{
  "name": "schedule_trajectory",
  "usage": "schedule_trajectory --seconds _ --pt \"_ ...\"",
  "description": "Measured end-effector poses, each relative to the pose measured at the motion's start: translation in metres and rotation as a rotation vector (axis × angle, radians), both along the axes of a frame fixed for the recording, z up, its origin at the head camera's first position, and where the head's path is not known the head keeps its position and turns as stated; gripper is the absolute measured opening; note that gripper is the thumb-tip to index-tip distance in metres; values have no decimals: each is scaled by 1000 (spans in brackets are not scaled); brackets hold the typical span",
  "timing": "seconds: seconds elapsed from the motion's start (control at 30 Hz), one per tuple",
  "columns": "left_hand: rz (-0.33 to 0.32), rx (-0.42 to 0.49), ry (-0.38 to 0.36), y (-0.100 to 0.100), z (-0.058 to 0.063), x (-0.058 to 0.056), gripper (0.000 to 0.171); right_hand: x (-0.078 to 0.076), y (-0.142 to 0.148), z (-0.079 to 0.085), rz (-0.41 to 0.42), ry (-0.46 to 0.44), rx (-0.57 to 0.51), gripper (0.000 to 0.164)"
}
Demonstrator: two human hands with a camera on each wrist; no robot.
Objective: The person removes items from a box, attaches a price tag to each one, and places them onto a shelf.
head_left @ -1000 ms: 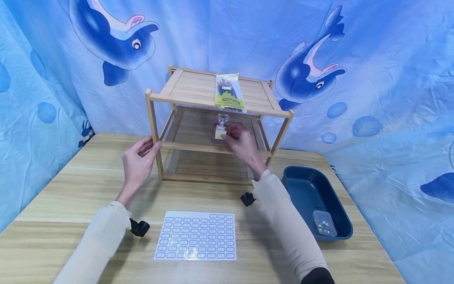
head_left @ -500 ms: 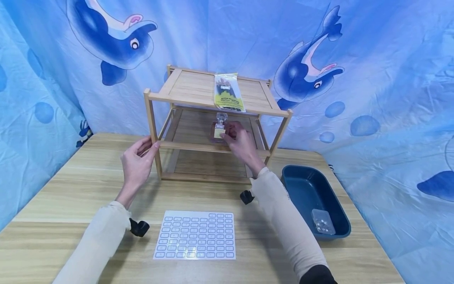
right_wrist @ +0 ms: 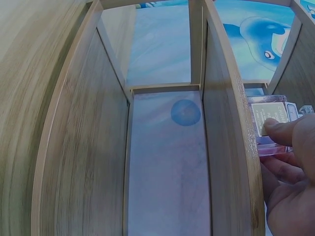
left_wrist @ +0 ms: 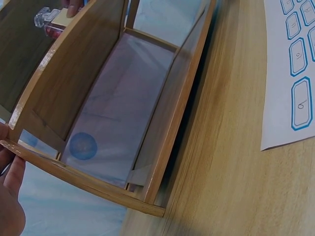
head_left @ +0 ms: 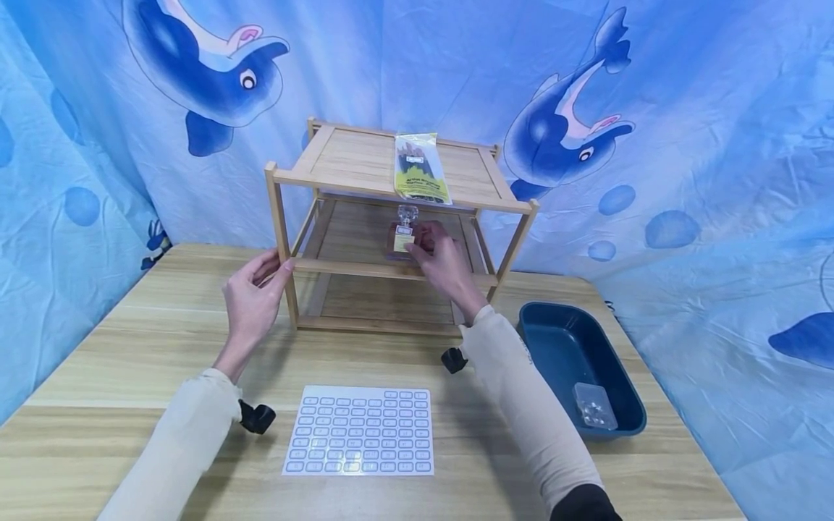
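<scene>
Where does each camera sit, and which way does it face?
Head: on the head, facing forward and down at the wooden rack; left hand, right hand and sleeves show.
Left wrist: on that wrist, facing into the rack; left hand, right fingers show.
Right wrist: on that wrist, facing into the rack; right hand shows.
Wrist views share rack and bottle.

Bright light glares off the printed sheet; soft shadows darken the tabletop.

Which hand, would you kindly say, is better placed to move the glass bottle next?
Probably the right hand: it pinches the glass bottle at the middle shelf, whereas the left hand holds the wooden rack by its left front post.
</scene>
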State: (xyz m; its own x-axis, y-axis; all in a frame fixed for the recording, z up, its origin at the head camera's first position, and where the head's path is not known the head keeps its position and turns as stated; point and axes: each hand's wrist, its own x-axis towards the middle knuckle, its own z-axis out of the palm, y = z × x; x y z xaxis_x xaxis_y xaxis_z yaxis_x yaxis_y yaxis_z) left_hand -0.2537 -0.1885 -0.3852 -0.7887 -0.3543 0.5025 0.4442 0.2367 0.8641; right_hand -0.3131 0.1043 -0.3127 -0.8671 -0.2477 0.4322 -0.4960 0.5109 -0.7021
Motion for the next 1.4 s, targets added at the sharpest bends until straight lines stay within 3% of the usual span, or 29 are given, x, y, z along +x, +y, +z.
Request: schedule_trajectory --seconds 1.0,1.4 --pt "28 -5 0 4 1 1 38 0 4 3 15 -5 6 38" --pt "9 -84 -26 1 7 1 38 15 23 12 -23 -22 67 52"
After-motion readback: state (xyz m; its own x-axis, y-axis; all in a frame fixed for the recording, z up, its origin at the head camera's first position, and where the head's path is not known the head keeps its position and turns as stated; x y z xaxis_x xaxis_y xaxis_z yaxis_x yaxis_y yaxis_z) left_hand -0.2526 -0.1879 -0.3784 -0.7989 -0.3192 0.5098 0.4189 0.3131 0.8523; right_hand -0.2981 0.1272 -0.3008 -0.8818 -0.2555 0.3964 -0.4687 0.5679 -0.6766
